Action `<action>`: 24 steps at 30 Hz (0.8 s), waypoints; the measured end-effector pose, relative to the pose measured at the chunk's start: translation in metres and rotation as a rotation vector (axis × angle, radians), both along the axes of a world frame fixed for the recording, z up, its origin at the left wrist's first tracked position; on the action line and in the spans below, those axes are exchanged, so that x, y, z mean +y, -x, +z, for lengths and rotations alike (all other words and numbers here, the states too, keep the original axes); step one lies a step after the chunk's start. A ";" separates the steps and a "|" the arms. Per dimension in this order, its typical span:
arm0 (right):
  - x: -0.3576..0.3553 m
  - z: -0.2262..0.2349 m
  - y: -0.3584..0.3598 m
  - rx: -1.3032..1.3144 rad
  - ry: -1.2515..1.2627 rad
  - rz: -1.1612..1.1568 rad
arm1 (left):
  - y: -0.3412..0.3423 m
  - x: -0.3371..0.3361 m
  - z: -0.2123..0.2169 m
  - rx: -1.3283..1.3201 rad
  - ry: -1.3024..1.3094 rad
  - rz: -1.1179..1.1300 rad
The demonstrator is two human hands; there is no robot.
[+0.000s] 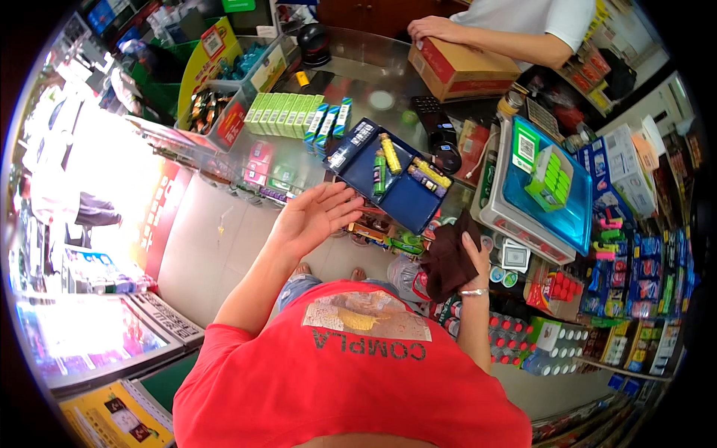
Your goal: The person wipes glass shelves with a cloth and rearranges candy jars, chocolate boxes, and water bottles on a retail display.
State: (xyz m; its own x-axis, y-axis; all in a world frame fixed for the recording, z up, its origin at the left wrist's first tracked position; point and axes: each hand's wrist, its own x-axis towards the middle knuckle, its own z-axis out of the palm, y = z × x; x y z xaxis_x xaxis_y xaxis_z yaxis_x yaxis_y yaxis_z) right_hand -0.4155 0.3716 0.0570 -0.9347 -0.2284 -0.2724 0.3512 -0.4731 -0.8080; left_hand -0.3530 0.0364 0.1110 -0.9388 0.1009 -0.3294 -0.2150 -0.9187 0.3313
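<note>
My left hand (320,215) is open, palm up, fingers spread, hovering in front of the glass counter (373,82) just below a dark blue tray (409,200). The tray holds several small yellow and green packs (388,153). My right hand (470,257) grips a dark brown cloth (447,263) near the counter's front edge, to the right of the tray. A bracelet sits on that wrist.
Another person's hand (433,30) rests on a brown and red cardboard box (459,69) across the counter. Green boxes (284,113) line the counter at left. A blue plastic bin (556,201) with a green pack stands at right. Shelves of goods fill the right side.
</note>
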 end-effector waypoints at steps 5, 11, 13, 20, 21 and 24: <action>0.023 0.005 -0.012 -0.048 -0.199 0.277 | -0.041 -0.006 -0.029 -0.070 0.148 -0.039; -0.013 -0.040 -0.038 0.114 -0.687 0.683 | -0.094 -0.004 -0.071 -0.279 0.153 -0.136; -0.037 -0.055 -0.038 0.339 -0.895 0.769 | -0.104 -0.011 -0.080 -0.276 0.186 -0.131; -0.204 -0.029 -0.063 0.351 -0.569 0.672 | -0.146 -0.052 -0.092 -0.142 0.482 -0.180; -0.234 -0.028 -0.073 0.301 -0.427 0.669 | -0.158 -0.061 -0.093 -0.127 0.476 -0.157; -0.326 -0.010 -0.121 -0.171 0.005 0.758 | -0.199 -0.104 -0.107 -0.017 0.238 0.019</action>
State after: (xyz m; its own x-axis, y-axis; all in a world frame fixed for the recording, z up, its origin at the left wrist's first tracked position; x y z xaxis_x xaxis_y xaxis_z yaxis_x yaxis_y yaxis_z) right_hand -0.2942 0.0456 0.0471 -0.4674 -0.7904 -0.3960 0.6999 -0.0572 -0.7120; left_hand -0.1537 -0.0672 0.0038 -0.9340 0.0011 -0.3571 -0.2057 -0.8192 0.5354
